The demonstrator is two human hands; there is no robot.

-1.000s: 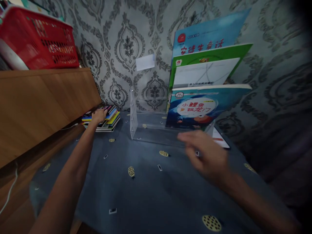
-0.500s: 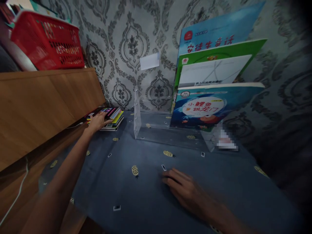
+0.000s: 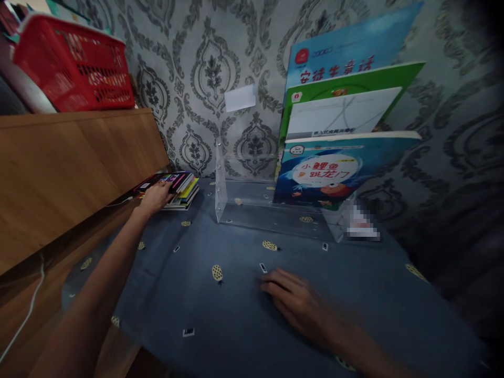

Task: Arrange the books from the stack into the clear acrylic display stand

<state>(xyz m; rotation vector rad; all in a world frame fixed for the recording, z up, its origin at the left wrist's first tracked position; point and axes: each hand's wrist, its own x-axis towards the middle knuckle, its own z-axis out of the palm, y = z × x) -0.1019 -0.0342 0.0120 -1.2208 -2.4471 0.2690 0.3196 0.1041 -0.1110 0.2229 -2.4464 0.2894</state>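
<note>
My left hand (image 3: 156, 195) reaches to the far left of the table. Its fingers bend over the near edge of the black book (image 3: 179, 181) on top of a small stack; the thumb is partly hidden at that edge. Beneath it lie several books, one of them yellow (image 3: 191, 188). My right hand (image 3: 293, 299) rests low over the blue tablecloth (image 3: 236, 320), fingers loosely bent and pointing left, with nothing seen in it. Beyond it stands a clear acrylic rack (image 3: 268, 218). In its right part several picture books stand upright, a blue one (image 3: 331, 170) in front.
A wooden cabinet (image 3: 79, 157) borders the left side, with a red plastic basket (image 3: 79, 68) on it. Patterned wallpaper (image 3: 212, 68) closes off the back. A white cable (image 3: 33, 299) hangs at lower left. A blurred-out item (image 3: 362, 223) lies right of the rack.
My left hand's fingers have drawn in at the near edge of the top book, and the thumb sticks out less. My right hand stays almost where it was. The view has shifted slightly.
</note>
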